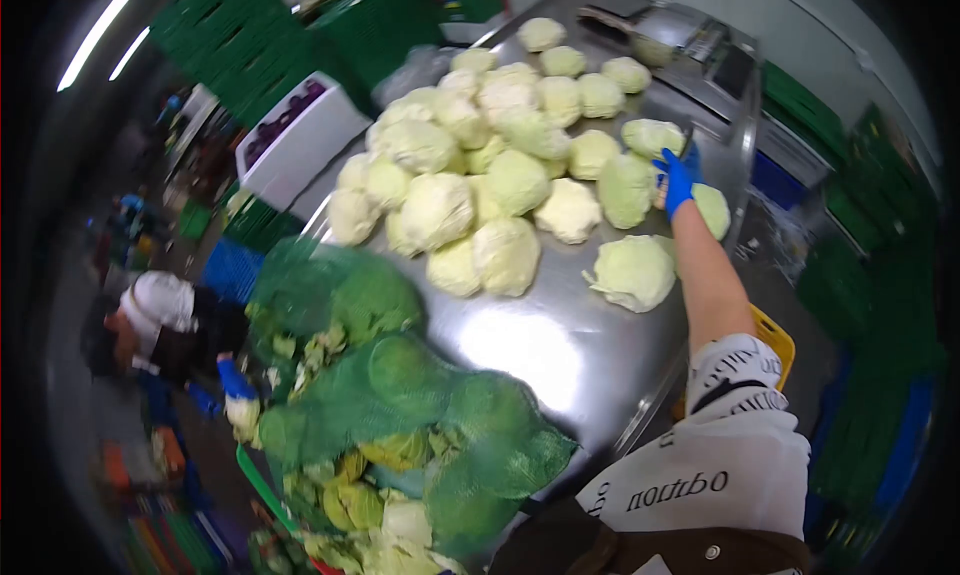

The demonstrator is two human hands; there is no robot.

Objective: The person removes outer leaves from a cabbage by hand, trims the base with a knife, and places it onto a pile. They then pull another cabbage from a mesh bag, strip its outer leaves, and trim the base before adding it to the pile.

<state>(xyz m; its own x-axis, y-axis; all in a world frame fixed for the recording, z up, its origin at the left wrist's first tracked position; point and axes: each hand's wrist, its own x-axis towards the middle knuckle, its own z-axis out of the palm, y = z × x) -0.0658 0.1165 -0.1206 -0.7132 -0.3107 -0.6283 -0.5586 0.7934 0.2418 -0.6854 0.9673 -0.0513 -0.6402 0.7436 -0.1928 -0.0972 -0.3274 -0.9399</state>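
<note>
My right hand [677, 183], in a blue glove, reaches to the right side of the metal table [580, 350]. Its fingers are stretched out and apart at the lower edge of a pale cabbage [652, 136]. Beside the fingers is a small dark and blue object, too small to make out. Close by lie a greener cabbage [626, 190], another partly behind my wrist [711, 211] and a trimmed one [633, 273]. A large heap of pale cabbages [437, 212] covers the table's left and middle. My left hand is out of view.
Green net sacks of cabbages [400, 405] lie at the near left, with loose leaves. Another person [165, 310] bends at the left, a blue-gloved hand on a cabbage. A white crate [305, 150], stacked green crates [220, 50] and a metal scale [665, 30] stand farther back.
</note>
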